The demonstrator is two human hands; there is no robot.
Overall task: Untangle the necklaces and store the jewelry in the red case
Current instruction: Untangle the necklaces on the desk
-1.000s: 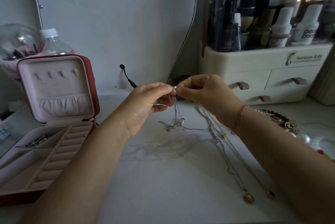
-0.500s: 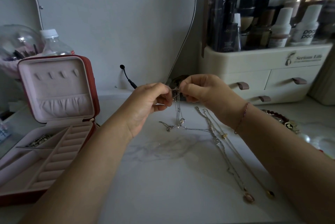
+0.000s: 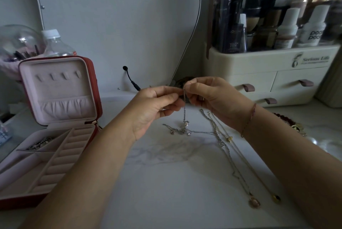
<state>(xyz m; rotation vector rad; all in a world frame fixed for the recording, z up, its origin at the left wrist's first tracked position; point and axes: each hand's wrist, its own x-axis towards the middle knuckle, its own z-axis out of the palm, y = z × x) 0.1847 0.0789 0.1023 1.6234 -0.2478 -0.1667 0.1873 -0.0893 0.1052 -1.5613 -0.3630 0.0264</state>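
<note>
We are in the untangling step. The left hand (image 3: 153, 106) and right hand (image 3: 214, 97) meet fingertip to fingertip above the desk (image 3: 166, 188). Each has its fingers (image 3: 166, 90) curled, pinching the top of one thin chain (image 3: 184, 112). The chain hangs straight down from the pinch. Its lower end lies on the desk in a small snarl of charms, and a thin strand runs from there to the other necklaces (image 3: 229, 154) laid out on the right. The red case (image 3: 99, 99) stands open at the left, well apart, with one piece already in a compartment. Next, we judge, the fingers must part gently and tease the strands loose, not pull the knot tighter. Against a second ago, both hands sit slightly further right and closer together, and the strands that hung spread now hang as one line.
</note>
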